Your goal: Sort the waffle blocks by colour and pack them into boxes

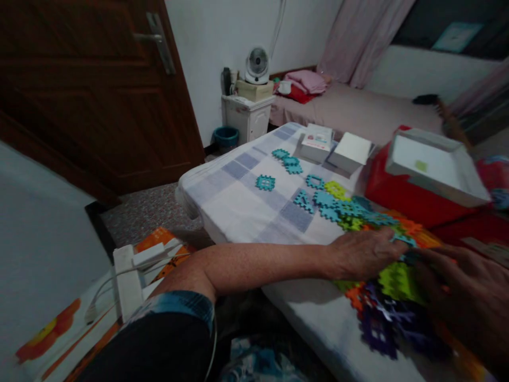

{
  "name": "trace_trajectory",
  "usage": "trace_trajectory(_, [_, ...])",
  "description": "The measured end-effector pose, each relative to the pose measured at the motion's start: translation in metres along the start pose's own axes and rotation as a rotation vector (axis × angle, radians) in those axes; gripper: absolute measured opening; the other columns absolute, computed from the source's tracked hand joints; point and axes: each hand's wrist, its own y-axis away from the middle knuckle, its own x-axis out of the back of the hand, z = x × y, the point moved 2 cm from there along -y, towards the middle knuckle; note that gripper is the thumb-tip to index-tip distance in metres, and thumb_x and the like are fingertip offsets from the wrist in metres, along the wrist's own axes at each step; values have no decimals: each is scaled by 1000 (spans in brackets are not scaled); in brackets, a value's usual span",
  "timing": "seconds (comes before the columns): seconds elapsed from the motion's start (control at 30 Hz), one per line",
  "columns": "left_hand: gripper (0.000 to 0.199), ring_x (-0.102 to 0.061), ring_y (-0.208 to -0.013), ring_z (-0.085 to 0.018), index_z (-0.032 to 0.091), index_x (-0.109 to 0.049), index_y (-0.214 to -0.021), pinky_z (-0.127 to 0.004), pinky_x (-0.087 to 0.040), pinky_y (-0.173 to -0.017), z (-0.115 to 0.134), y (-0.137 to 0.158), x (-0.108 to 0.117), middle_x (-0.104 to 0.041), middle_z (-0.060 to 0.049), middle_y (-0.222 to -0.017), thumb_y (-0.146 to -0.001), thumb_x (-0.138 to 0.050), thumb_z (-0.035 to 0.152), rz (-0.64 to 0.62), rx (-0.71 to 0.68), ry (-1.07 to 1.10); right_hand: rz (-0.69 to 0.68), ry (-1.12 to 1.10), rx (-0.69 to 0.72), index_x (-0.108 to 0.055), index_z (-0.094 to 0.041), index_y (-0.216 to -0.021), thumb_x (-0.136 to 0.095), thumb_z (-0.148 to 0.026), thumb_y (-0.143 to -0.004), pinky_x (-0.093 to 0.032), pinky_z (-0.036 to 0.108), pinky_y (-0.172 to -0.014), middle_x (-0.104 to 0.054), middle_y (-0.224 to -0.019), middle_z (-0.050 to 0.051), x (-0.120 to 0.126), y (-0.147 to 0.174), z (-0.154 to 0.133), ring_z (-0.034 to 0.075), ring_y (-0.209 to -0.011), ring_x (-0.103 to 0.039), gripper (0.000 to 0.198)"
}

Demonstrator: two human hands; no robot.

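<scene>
My left hand [363, 253] reaches across the pile, its fingers closed on a teal interlocking plastic piece [404, 240] with notched edges. My right hand [471, 289] is beside it at the right, dark and blurred, fingers pointing toward the left hand; whether it grips a piece is unclear. Under and around both hands lie lime green pieces [400, 281], dark purple pieces [377, 331] and orange pieces [355, 297]. Beyond the left hand, more teal pieces [328, 204] overlap, with a lime piece [337, 189] among them. A single teal square [265, 183] lies apart on the tablecloth.
A checked cloth covers the table [234, 204]. Small white boxes [352, 151] stand at its far side, near a red box [382, 185] with an open white carton [431, 159] on it. An orange-and-white surface [63, 339] bearing white objects and a cable is at lower left.
</scene>
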Motion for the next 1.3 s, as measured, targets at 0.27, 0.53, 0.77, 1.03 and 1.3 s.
trace_trajectory(0.27, [76,-37,-135,-32,18,-41,-140,-46,-33,-110,-21,62,25,-36,-19,-148,-78,-60,59,-81,-162,80,-95,-319,218,-54,-29,-126,-57,-50,-83,-26,52,-108,-59,-127,6,34,31,-76,30,-126,-44,48])
trace_trajectory(0.53, [75,-19,-143,-35,14,-36,-143,-56,-27,-112,-22,53,-14,-30,-23,-151,-82,-59,52,-211,-82,24,-105,-271,99,-60,-24,-114,-52,-34,-92,-11,48,-115,-62,-124,4,14,28,-86,22,-128,-44,26])
trace_trajectory(0.77, [51,-44,-129,-29,18,-47,-133,-48,-41,-105,-22,8,5,-47,-17,-141,-89,-51,42,50,-53,-35,76,-200,-125,-65,-24,-102,-54,-25,-89,-28,49,-108,-67,-107,5,18,28,-43,24,-118,-52,17])
trace_trajectory(1.03, [44,-30,-139,-34,19,-52,-129,-59,-26,-109,-167,79,85,-43,-14,-145,-93,-39,39,281,657,-408,261,-168,-550,-58,-23,-110,-38,-46,-93,-44,54,-95,-61,-113,11,14,82,62,32,-111,-56,36])
trace_trajectory(1.3, [53,-29,-141,-27,19,-45,-137,-48,-25,-114,-157,88,32,-40,-12,-149,-94,-31,47,101,612,-133,107,-366,-932,-59,-24,-103,-30,-59,-86,-46,55,-92,-62,-108,15,-32,117,78,36,-106,-58,49])
